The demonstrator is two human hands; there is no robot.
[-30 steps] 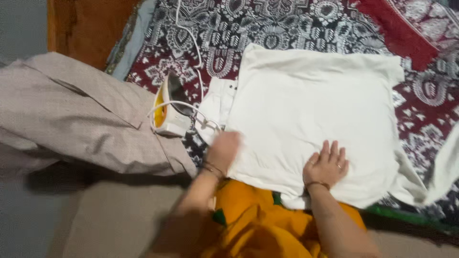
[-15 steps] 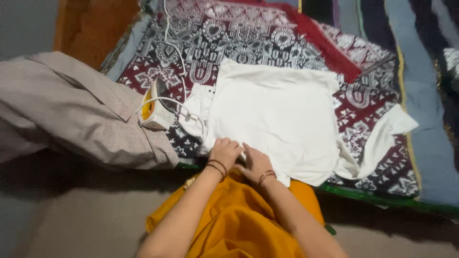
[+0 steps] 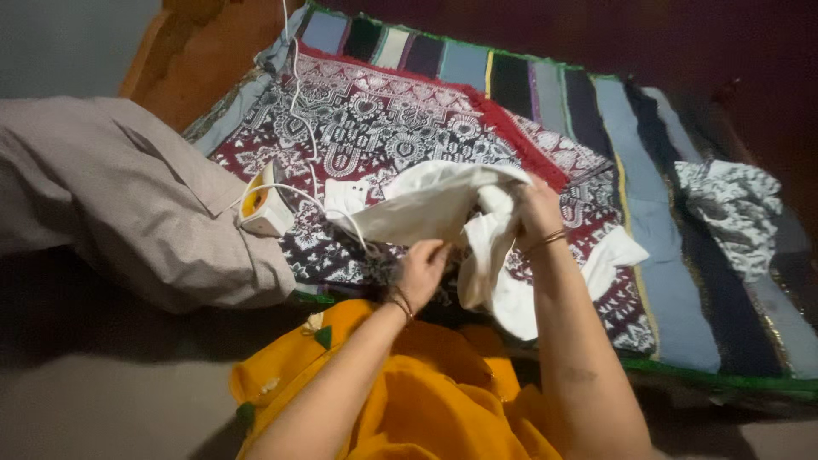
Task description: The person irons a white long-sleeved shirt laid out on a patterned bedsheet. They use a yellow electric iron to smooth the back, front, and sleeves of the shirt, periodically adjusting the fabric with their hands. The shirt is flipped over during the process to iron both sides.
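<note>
Both hands, left [image 3: 420, 271] and right [image 3: 537, 213], are gripping a white garment [image 3: 443, 209], lifting it just right of the iron [image 3: 266, 203].

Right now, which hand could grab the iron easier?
Probably the left hand. It grips the white cloth on the side nearer the iron; the right hand holds the cloth farther away.

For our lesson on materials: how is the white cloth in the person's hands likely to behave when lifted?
The white cloth looks floppy: it sags and bunches between the left hand and right hand. It is probably light, since the fingers alone hold it up. It likely would not keep its shape; one end trails onto the patterned blanket.
</note>
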